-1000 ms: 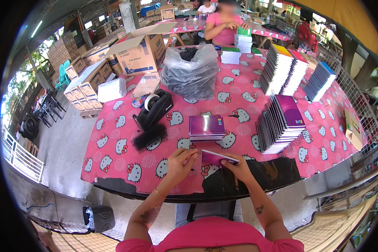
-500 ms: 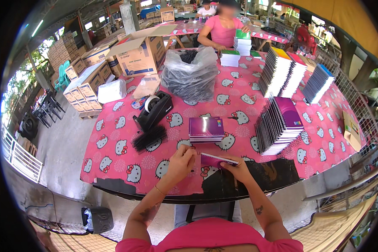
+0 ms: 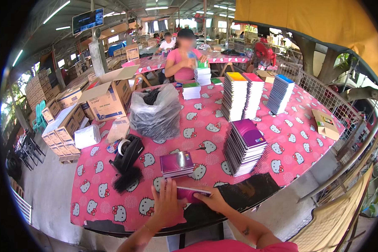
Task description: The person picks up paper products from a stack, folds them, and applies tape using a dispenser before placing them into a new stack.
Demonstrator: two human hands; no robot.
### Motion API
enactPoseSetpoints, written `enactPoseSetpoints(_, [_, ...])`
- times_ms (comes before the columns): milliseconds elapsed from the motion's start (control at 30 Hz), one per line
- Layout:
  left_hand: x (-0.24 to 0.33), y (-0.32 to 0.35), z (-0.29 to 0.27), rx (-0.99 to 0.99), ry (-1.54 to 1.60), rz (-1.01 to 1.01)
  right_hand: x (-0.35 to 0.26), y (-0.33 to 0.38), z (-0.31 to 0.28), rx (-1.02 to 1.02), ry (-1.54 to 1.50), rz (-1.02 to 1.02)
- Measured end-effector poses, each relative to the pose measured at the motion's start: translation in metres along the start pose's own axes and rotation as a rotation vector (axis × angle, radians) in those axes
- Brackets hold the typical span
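My right hand (image 3: 214,200) grips a small purple notebook (image 3: 187,195), thumb on its cover, held tilted low over the table's near edge. At its left end is my left hand (image 3: 166,202), fingers stretched out and palm toward the notebook; whether it touches is unclear. Just beyond lies a short stack of purple notebooks (image 3: 172,164), unbound at the edge as far as I can see. To the right rises a tall stack of purple spiral notebooks (image 3: 244,145) with black coils. A bundle of thin black coils (image 3: 128,179) rests left of my hands, beside a black tape dispenser (image 3: 129,156).
A plastic bag of black coils (image 3: 155,115) stands mid-table near an open cardboard box (image 3: 107,98). Yellow (image 3: 235,96), red (image 3: 253,94) and blue notebook stacks (image 3: 281,94) stand far right. Across the table a person (image 3: 184,63) handles green-covered notebooks (image 3: 202,75). A flattened carton (image 3: 324,124) lies right.
My view has tilted up and swung right. My left hand has gone from curled fingers to stretched ones beside the notebook. My right hand still holds it. The person opposite has raised a hand.
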State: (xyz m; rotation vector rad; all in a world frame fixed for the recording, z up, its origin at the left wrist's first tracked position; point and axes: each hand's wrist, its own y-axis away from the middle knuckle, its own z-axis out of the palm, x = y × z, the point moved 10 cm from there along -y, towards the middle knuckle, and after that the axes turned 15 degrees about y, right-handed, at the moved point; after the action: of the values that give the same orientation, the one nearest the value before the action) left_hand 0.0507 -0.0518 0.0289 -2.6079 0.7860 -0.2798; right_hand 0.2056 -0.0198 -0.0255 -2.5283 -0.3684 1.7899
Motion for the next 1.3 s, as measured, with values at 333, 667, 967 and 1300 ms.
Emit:
enactPoseSetpoints(333, [0.020, 0.028, 0.022, -0.040, 0.283, 0.067, -0.013, 0.004, 0.000, 0.055, -0.091, 0.081])
enactPoseSetpoints(667, [0.015, -0.019, -0.020, 0.039, 0.006, 0.005, -0.037, 0.009, 0.015, 0.014, -0.039, -0.019])
enactPoseSetpoints(967, [0.046, -0.005, 0.001, -0.176, 0.179, 0.126, -0.024, 0.015, 0.025, -0.087, -0.032, 0.091])
enactPoseSetpoints(1300, [0.047, -0.010, 0.019, -0.168, 0.202, 0.090, 0.003, -0.008, 0.020, -0.028, 0.058, -0.065])
